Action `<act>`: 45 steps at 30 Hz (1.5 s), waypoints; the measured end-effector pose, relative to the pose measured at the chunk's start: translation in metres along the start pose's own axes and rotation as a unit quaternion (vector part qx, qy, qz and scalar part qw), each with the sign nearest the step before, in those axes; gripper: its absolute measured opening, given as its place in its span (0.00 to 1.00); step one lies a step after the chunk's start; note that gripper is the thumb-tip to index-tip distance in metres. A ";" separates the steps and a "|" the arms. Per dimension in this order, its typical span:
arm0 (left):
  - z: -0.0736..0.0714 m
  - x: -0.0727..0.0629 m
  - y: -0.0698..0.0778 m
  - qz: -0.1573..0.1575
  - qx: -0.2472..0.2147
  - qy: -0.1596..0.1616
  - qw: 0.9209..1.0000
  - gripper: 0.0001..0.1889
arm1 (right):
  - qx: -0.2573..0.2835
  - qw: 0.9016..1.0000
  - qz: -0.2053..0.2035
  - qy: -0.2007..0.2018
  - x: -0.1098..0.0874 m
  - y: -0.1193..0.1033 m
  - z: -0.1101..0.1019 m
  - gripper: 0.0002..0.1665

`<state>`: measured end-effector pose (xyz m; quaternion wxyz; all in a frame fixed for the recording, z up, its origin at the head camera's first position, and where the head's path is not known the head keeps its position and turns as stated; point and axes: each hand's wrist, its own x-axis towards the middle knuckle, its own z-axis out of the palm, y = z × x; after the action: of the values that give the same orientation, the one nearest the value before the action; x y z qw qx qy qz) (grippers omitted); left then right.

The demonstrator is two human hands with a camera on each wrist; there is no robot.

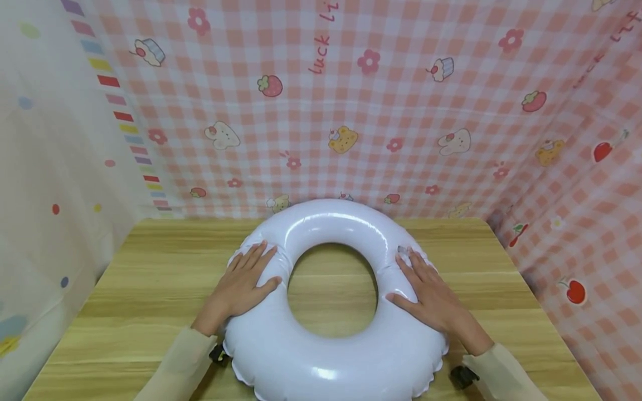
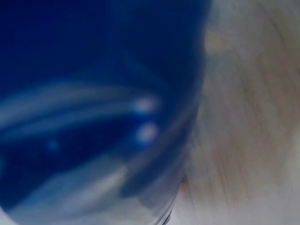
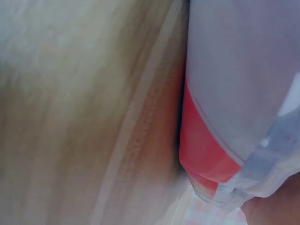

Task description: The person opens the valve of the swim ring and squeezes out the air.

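A white inflatable swim ring [image 1: 331, 356] lies flat on the wooden table, its hole facing up. My left hand [image 1: 246, 281] rests on its left side, fingers straight and thumb spread toward the hole. On the opposite side, my right hand [image 1: 428, 292] lies with extended fingers, their tips beside a small clear valve [image 1: 401, 250]. Close up in the left wrist view, the ring's side [image 2: 93, 47] is deep blue and blurred. The right wrist view shows a red patch [image 3: 206, 145] low on the ring's side, with a bit of my right hand [image 3: 274, 204] at the corner.
The wooden table [image 1: 150, 312] extends left and right of the ring. Behind it hangs a pink checked cloth [image 1: 301, 111], with more cloth along both sides. Black devices [image 1: 462, 377] sit at both wrists, by the ring's near edge.
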<state>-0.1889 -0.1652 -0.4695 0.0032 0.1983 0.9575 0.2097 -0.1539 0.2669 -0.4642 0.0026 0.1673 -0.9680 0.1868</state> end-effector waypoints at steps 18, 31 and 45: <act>-0.003 0.000 0.004 0.000 0.011 -0.010 1.000 0.39 | -0.008 1.000 0.009 -0.020 0.002 0.004 -0.001 0.53; -0.001 0.004 0.007 -0.004 0.009 -0.025 1.000 0.38 | -0.010 1.000 0.013 -0.026 -0.002 0.006 -0.002 0.53; -0.004 -0.016 0.005 -0.004 -0.014 0.006 1.000 0.40 | -0.011 0.998 -0.035 -0.055 0.018 0.018 -0.021 0.55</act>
<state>-0.1723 -0.1685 -0.4648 0.0013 0.1935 0.9552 0.2239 -0.1775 0.2847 -0.4495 -0.0422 0.2110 -0.9623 0.1663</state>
